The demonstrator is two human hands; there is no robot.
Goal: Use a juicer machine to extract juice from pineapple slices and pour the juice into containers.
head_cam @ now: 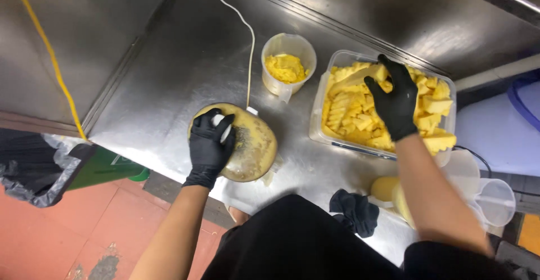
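At the near edge of the steel counter [169, 77] lies a crumpled black cloth [354, 211], with clear empty jugs [495, 200] toward the right corner. Left of the cloth, the left hand [209, 147] presses on the blender lid [250, 145], fingers curled round its white knob. Farther in, the right hand [395, 103] pinches a pineapple strip [354, 79], long axis slanting up-right, over a clear rectangular tub [318, 105] of pineapple pieces. A clear jug of yellow pulp [287, 66] stands farthest back.

Landmark: blender lid [247, 145] on tabletop [185, 72]. Left hand [209, 145] rests on lid. Jug of pulp [288, 63] behind-right of lid. Tub of pineapple chunks [332, 97] further right; right hand [395, 101] in tub. Cloth [354, 210] front-right.
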